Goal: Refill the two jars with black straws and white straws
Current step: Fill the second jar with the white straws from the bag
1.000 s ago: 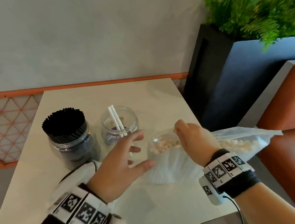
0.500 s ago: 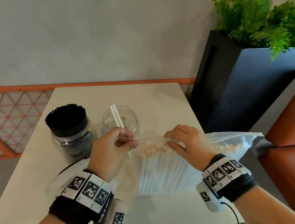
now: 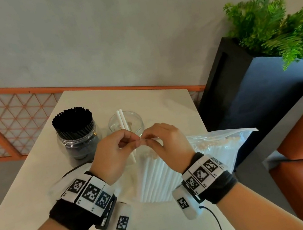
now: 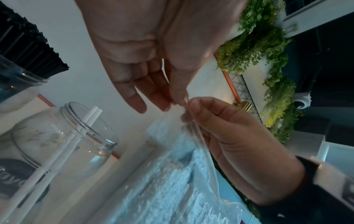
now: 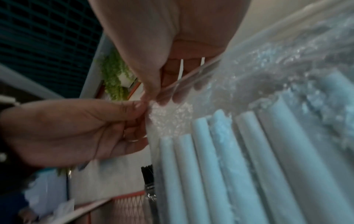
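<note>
Nearest, over the near half of the table (image 3: 40, 199): clear plastic bag (image 3: 222, 143) of white straws (image 3: 154, 179), lying flat, far end trailing off the right edge. Mouth of bag raised and pinched from both sides. Left hand (image 3: 113, 156): thumb and forefinger nipping the bag's lip, other fingers loosely extended, as the left wrist view shows. Right hand (image 3: 169, 144): fingers curled, thumb and forefinger gripping the opposite lip. Judged step: parting the bag's mouth; whether already parted, cannot tell. One loose white straw (image 3: 133, 154) flat on the table below the left hand.

Middle of table, just beyond the hands: clear jar (image 3: 125, 123), upright, holding only two white straws (image 3: 121, 118) leaning on its rim. Refill of this jar barely begun, to judge by the bulk remaining in the bag.

Left of it, toward the left edge: second jar (image 3: 79, 143), upright, packed with black straws (image 3: 72, 118). Judged complete.

Remaining: open bag, draw out white straws, stand them in the clear jar.

Beyond the right edge: dark planter (image 3: 253, 86) with green ferns (image 3: 272, 22).
</note>
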